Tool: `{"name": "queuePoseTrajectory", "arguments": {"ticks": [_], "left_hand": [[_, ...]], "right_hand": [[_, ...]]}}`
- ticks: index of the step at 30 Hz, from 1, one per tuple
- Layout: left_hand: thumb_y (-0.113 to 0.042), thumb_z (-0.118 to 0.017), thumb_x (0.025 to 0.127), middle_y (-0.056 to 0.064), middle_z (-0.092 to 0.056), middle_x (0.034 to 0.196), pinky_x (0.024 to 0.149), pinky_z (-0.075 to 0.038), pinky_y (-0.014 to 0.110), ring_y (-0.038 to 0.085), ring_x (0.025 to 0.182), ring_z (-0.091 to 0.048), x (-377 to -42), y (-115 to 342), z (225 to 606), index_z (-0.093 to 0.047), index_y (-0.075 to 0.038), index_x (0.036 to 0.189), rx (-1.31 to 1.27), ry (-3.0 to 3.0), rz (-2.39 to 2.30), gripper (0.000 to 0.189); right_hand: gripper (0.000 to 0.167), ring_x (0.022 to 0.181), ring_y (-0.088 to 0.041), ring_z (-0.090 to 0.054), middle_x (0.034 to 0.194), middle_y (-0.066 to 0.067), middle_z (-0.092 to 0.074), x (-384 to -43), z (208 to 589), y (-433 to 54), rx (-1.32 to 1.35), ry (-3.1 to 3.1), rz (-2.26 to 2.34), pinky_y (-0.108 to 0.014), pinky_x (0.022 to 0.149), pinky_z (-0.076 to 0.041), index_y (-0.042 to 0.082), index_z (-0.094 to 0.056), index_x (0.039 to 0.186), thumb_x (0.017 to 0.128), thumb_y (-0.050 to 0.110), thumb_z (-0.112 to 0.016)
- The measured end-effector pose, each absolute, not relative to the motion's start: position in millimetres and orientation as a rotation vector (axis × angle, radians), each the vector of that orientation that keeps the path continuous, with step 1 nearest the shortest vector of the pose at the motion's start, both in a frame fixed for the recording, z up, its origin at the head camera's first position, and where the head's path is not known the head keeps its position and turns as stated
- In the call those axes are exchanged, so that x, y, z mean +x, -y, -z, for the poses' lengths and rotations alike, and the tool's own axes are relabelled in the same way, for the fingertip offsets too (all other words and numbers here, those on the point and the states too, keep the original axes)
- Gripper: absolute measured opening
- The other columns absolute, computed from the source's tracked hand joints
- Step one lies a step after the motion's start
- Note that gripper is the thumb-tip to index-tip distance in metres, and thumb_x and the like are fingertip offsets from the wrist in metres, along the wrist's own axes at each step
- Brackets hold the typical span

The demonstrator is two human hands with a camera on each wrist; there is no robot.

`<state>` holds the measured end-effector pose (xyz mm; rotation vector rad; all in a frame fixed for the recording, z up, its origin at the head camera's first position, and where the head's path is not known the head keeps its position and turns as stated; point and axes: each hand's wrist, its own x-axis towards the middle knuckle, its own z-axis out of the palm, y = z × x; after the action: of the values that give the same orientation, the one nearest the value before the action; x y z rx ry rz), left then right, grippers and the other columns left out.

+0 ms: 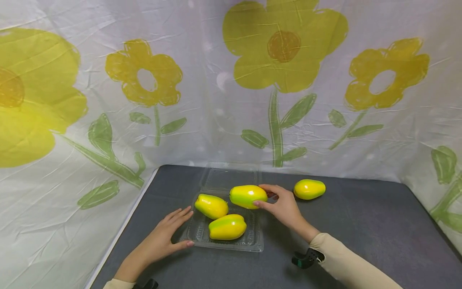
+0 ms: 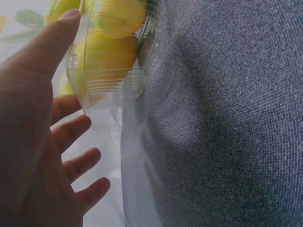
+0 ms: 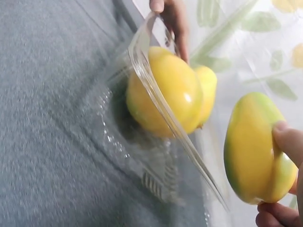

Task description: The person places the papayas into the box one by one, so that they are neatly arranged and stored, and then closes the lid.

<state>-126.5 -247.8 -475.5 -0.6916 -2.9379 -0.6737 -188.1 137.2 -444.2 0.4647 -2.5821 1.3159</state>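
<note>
A clear plastic box (image 1: 254,241) lies on the table with two yellow-green papayas in it, a left papaya (image 1: 211,206) and a front papaya (image 1: 227,227). My right hand (image 1: 283,204) grips a third papaya (image 1: 248,196) by its right end, thumb on the near side, over the back right part of the box. In the right wrist view this held papaya (image 3: 253,149) is raised beside the box rim. At the box's left side my left hand (image 1: 162,235) has its fingers spread, with thumb and fingertips right at the rim. The left wrist view shows its thumb (image 2: 49,40) alongside the clear wall.
Another papaya (image 1: 309,189) lies on the dark grey tabletop (image 1: 346,224), right of the box. The clear lid (image 1: 231,178) is folded back behind the box. A white curtain (image 1: 202,100) with printed yellow flowers hangs round the table's back and sides.
</note>
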Motion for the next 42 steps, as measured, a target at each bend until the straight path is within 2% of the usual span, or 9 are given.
{"name": "queuePoseTrajectory", "arguments": {"ticks": [7,14,20,28,31,34,39,42], "left_hand": [[-0.067,-0.065,0.082,0.005,-0.036,0.161,0.107,-0.034,0.070,0.042,0.145,-0.035,-126,248,475,-0.041,-0.020,0.152,-0.689,2.942,0.675,0.087],[-0.067,-0.064,0.083,0.006,-0.036,0.161,0.108,-0.033,0.070,0.043,0.145,-0.035,-126,248,477,-0.041,-0.020,0.152,-0.694,2.939,0.692,0.087],[-0.067,-0.065,0.082,0.007,-0.036,0.161,0.107,-0.033,0.071,0.043,0.145,-0.035,-126,248,477,-0.041,-0.020,0.152,-0.693,2.934,0.684,0.087],[-0.067,-0.065,0.082,0.006,-0.036,0.161,0.108,-0.033,0.071,0.042,0.145,-0.035,-126,247,474,-0.041,-0.019,0.152,-0.687,2.944,0.692,0.088],[-0.067,-0.065,0.082,0.006,-0.036,0.161,0.108,-0.033,0.071,0.042,0.145,-0.035,-126,247,474,-0.042,-0.019,0.152,-0.686,2.943,0.689,0.088],[-0.066,-0.065,0.082,0.006,-0.036,0.161,0.108,-0.033,0.071,0.042,0.145,-0.035,-126,247,474,-0.042,-0.019,0.152,-0.688,2.942,0.689,0.088],[-0.066,-0.065,0.083,0.005,-0.035,0.162,0.108,-0.033,0.070,0.042,0.146,-0.035,-126,247,475,-0.041,-0.018,0.152,-0.693,2.944,0.694,0.087],[-0.065,-0.066,0.082,0.005,-0.035,0.162,0.108,-0.033,0.070,0.042,0.146,-0.035,-126,247,475,-0.041,-0.018,0.152,-0.694,2.944,0.700,0.087]], "right_hand": [[0.056,0.096,-0.014,-0.065,0.111,0.002,-0.072,-184,448,-125,0.439,2.602,-1.309,-0.046,0.087,-0.055,0.021,-0.068,0.126,0.075,0.038,-0.085],[0.055,0.097,-0.026,-0.066,0.108,0.001,-0.073,-181,452,-117,0.413,2.617,-1.270,-0.044,0.083,-0.054,0.022,-0.070,0.124,0.074,0.040,-0.086],[0.056,0.096,-0.023,-0.066,0.106,0.001,-0.073,-180,457,-113,0.423,2.608,-1.237,-0.047,0.085,-0.055,0.021,-0.070,0.124,0.073,0.039,-0.086],[0.058,0.093,-0.024,-0.064,0.108,0.002,-0.074,-179,459,-111,0.417,2.618,-1.151,-0.031,0.077,-0.049,0.021,-0.070,0.125,0.073,0.041,-0.086],[0.059,0.091,-0.025,-0.063,0.112,0.002,-0.074,-179,460,-111,0.426,2.617,-1.135,-0.029,0.074,-0.047,0.021,-0.070,0.125,0.073,0.041,-0.086],[0.059,0.093,-0.025,-0.063,0.116,0.002,-0.074,-179,462,-111,0.434,2.616,-1.115,-0.032,0.075,-0.048,0.021,-0.069,0.126,0.073,0.041,-0.086],[0.060,0.106,-0.026,-0.063,0.122,-0.001,-0.072,-179,464,-110,0.434,2.623,-1.081,-0.043,0.088,-0.053,0.018,-0.069,0.126,0.073,0.041,-0.086],[0.060,0.110,-0.025,-0.062,0.123,-0.002,-0.071,-179,465,-110,0.433,2.632,-1.070,-0.045,0.092,-0.053,0.017,-0.069,0.125,0.073,0.041,-0.086]]}}
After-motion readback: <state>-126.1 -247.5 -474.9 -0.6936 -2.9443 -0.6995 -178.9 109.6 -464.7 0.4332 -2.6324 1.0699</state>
